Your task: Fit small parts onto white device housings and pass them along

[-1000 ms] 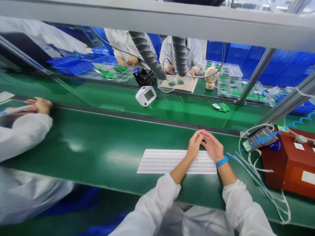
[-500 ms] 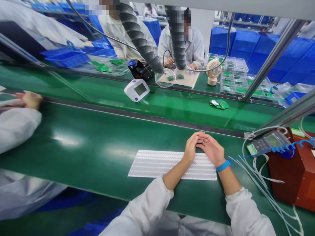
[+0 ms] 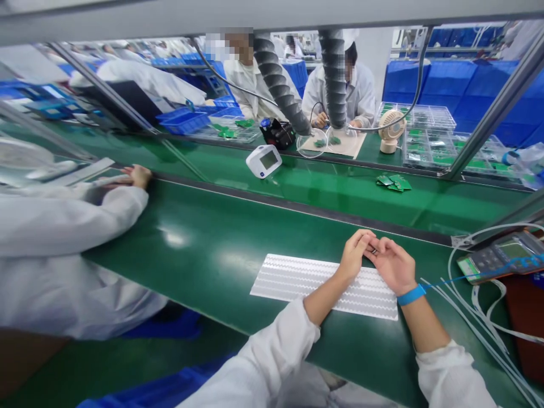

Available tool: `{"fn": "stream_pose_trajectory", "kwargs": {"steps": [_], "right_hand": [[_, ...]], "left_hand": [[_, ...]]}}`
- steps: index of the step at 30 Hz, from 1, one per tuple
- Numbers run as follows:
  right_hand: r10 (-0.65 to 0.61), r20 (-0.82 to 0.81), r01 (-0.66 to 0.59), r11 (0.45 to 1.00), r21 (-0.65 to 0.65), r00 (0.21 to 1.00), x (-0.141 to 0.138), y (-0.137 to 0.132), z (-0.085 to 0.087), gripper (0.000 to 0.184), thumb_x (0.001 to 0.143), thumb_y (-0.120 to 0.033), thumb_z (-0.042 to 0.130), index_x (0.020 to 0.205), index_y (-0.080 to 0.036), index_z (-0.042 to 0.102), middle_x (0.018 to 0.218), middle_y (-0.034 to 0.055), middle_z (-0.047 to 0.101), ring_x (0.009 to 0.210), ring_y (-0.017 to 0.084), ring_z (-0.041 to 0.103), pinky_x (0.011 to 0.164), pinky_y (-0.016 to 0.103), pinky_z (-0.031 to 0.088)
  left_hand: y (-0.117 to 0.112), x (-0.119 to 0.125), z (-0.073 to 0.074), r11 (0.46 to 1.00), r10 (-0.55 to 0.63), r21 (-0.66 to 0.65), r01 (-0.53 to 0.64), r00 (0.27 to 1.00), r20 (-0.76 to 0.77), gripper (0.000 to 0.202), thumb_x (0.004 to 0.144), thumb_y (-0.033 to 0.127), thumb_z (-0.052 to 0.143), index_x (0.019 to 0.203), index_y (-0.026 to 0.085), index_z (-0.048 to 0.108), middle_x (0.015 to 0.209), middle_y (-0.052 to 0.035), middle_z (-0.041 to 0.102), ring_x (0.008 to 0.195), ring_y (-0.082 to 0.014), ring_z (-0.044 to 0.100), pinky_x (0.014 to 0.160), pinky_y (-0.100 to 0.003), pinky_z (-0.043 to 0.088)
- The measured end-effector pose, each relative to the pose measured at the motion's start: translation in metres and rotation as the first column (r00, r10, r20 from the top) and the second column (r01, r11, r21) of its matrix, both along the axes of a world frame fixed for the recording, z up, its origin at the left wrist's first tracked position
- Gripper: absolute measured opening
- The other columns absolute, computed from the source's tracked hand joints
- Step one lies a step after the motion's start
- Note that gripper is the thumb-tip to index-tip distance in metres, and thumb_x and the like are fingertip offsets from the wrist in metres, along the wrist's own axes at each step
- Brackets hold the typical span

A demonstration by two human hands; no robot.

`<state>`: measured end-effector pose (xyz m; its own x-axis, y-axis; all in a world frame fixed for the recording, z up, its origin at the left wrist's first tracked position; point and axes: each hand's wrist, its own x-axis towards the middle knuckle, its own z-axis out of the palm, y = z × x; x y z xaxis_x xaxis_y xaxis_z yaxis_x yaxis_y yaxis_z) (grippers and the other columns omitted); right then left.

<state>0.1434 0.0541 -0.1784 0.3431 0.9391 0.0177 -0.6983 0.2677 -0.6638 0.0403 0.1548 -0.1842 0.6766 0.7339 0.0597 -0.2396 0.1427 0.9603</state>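
My left hand [image 3: 355, 256] and my right hand [image 3: 396, 265] meet above the right part of a white sheet [image 3: 293, 277] lined with wavy grey strips. The fingers of my left hand close over the fingertips of my right, whose palm shows bare and whose fingers bend loosely. A dark ring shows where the fingers meet. I see no object between the hands, though the overlap hides part of them. A blue wrist strap [image 3: 411, 294] with a thin cord circles my right wrist. The sheet lies flat on the green bench [image 3: 212, 243], partly covered by my left forearm.
A handheld meter [image 3: 505, 258] and white tubes [image 3: 476, 328] lie to the right. Across the bench divider [image 3: 272, 202] are a white display device [image 3: 264, 161], green circuit boards [image 3: 395, 182] and a small fan [image 3: 391, 131]. A co-worker's sleeve [image 3: 114, 218] reaches in from the left.
The view has swung left, so everything sits further right and more of the left co-worker shows. My hands stay together over the sheet; their fingers have shifted against each other.
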Motion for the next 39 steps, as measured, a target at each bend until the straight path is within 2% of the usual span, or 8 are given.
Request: {"fn": "stream_pose_trajectory", "kwargs": {"steps": [4, 8, 15, 21, 26, 30, 36, 39], "right_hand": [[-0.047, 0.015, 0.048, 0.999, -0.004, 0.999, 0.001, 0.001, 0.000, 0.027, 0.098, -0.050, 0.078, 0.089, -0.025, 0.076, 0.115, 0.0114, 0.082, 0.118, 0.034, 0.074, 0.111, 0.055, 0.060], [-0.107, -0.011, 0.107, 0.994, -0.007, 0.994, 0.002, 0.001, -0.001, 0.023, 0.098, -0.045, 0.078, 0.087, -0.025, 0.073, 0.099, 0.0064, 0.074, 0.102, 0.027, 0.071, 0.101, 0.048, 0.063], [-0.097, -0.020, 0.096, 0.995, -0.028, 0.995, 0.008, -0.001, -0.005, 0.044, 0.100, -0.049, 0.077, 0.068, -0.025, 0.058, 0.071, 0.0003, 0.048, 0.074, 0.021, 0.054, 0.083, 0.040, 0.060], [-0.108, 0.001, 0.108, 0.993, -0.057, 0.994, 0.015, -0.003, -0.011, 0.056, 0.103, -0.051, 0.073, 0.061, -0.026, 0.045, 0.061, -0.0016, 0.038, 0.066, 0.021, 0.048, 0.076, 0.039, 0.055], [-0.091, 0.008, 0.092, 0.994, -0.059, 0.996, 0.013, -0.003, -0.010, 0.054, 0.102, -0.052, 0.074, 0.061, -0.027, 0.050, 0.061, -0.0009, 0.043, 0.069, 0.023, 0.053, 0.084, 0.043, 0.061], [-0.098, -0.001, 0.098, 0.995, -0.032, 0.995, 0.012, -0.002, -0.007, 0.043, 0.103, -0.048, 0.073, 0.068, -0.026, 0.059, 0.070, 0.0010, 0.054, 0.076, 0.024, 0.059, 0.095, 0.048, 0.064], [-0.140, -0.020, 0.139, 0.989, -0.045, 0.990, 0.012, -0.001, -0.009, 0.026, 0.100, -0.045, 0.074, 0.083, -0.025, 0.071, 0.091, 0.0057, 0.072, 0.090, 0.025, 0.069, 0.093, 0.044, 0.064], [-0.144, -0.027, 0.143, 0.988, -0.051, 0.989, 0.011, -0.001, -0.010, 0.024, 0.098, -0.044, 0.075, 0.085, -0.025, 0.074, 0.093, 0.0063, 0.074, 0.094, 0.026, 0.071, 0.090, 0.042, 0.063]], "left_hand": [[-0.002, 0.002, 0.004, 0.998, 0.022, 0.051, -0.021, 1.000, -0.018, 0.066, 0.101, 0.082, 0.066, 0.109, 0.017, 0.076, 0.104, -0.0094, 0.079, 0.093, -0.0235, 0.074, 0.084, -0.033, 0.061], [-0.003, 0.004, 0.004, 0.993, 0.012, 0.119, -0.010, 1.000, -0.017, 0.053, 0.103, 0.069, 0.072, 0.112, 0.017, 0.077, 0.112, -0.0102, 0.080, 0.104, -0.0251, 0.074, 0.096, -0.035, 0.060], [-0.002, 0.005, -0.011, 0.995, -0.101, 0.021, 0.101, 0.995, 0.021, 0.057, 0.096, 0.069, 0.081, 0.116, 0.016, 0.075, 0.082, -0.0033, 0.071, 0.076, -0.0193, 0.068, 0.075, -0.032, 0.059], [-0.001, 0.007, -0.014, 0.989, -0.145, 0.018, 0.144, 0.989, 0.038, 0.053, 0.090, 0.062, 0.090, 0.109, 0.015, 0.075, 0.075, -0.0011, 0.070, 0.068, -0.0153, 0.064, 0.071, -0.028, 0.054], [0.000, 0.007, -0.010, 0.992, -0.122, -0.010, 0.122, 0.992, 0.035, 0.056, 0.093, 0.068, 0.086, 0.107, 0.015, 0.074, 0.073, -0.0011, 0.070, 0.067, -0.0150, 0.064, 0.070, -0.028, 0.054], [0.000, 0.007, -0.005, 0.998, -0.067, -0.004, 0.067, 0.998, -0.003, 0.057, 0.096, 0.070, 0.081, 0.109, 0.015, 0.075, 0.095, -0.0075, 0.078, 0.079, -0.0178, 0.070, 0.075, -0.030, 0.058], [-0.001, 0.006, -0.006, 0.988, -0.122, 0.091, 0.124, 0.992, -0.027, 0.061, 0.091, 0.065, 0.088, 0.125, 0.017, 0.074, 0.117, -0.0126, 0.077, 0.108, -0.0269, 0.073, 0.089, -0.035, 0.060], [-0.001, 0.006, -0.008, 0.988, -0.119, 0.098, 0.122, 0.992, -0.036, 0.057, 0.094, 0.062, 0.086, 0.127, 0.017, 0.074, 0.118, -0.0128, 0.077, 0.111, -0.0273, 0.073, 0.093, -0.036, 0.059]]}}
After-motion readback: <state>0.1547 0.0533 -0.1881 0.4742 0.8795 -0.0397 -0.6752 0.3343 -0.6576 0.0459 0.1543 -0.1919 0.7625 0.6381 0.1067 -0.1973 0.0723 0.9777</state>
